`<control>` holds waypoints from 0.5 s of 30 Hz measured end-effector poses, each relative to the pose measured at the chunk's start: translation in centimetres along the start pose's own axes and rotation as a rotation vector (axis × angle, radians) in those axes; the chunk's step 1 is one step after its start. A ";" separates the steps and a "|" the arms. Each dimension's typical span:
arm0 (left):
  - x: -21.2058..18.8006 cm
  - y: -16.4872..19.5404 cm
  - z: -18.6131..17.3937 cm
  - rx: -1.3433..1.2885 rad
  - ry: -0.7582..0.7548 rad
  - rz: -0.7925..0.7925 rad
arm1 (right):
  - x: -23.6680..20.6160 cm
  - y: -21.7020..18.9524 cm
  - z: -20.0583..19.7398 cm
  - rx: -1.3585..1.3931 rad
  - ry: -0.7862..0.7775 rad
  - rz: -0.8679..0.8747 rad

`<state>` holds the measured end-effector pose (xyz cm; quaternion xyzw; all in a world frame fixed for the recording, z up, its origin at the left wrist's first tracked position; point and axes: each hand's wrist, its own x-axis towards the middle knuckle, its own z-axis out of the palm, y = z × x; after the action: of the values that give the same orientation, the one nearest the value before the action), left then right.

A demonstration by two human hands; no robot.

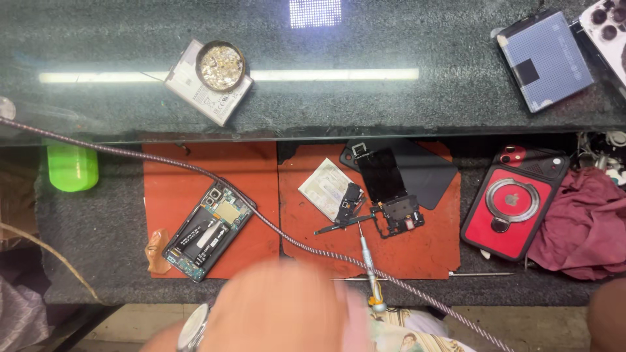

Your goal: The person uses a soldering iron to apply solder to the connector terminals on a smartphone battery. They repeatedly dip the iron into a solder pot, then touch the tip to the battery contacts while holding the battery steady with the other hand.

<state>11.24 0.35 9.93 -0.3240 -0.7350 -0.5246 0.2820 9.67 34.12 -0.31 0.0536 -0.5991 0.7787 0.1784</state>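
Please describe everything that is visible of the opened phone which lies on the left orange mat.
The opened phone lies flat and tilted on the left orange mat, its back cover off and its insides facing up. A camera module sits at its upper end, next to a gold-coloured patch. Below these is a dark, battery-like area with pale strips. Green board edges show along the frame. A braided cable passes over its upper right corner; whether they touch is unclear. A blurred hand is just below it, apart from it.

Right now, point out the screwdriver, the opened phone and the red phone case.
screwdriver [367, 261]: head view, mid shaft.
opened phone [208, 231]: head view, centre of exposed internals.
red phone case [510, 207]: head view, ring holder on its back.
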 end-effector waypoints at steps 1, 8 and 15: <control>-0.4 -0.8 0.7 0.054 -0.058 -0.104 | 0.3 0.0 0.2 -0.004 0.003 0.005; -3.4 -6.7 3.2 0.430 -0.470 -0.524 | 2.3 1.6 2.3 -0.054 -0.030 0.057; -3.9 -8.2 2.1 0.444 -0.708 -0.599 | 2.6 2.4 2.9 -0.285 -0.308 -0.135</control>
<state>7.23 -0.29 1.60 -0.1892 -0.9398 -0.2715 -0.0851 6.06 31.37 -0.90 0.1861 -0.7182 0.6552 0.1421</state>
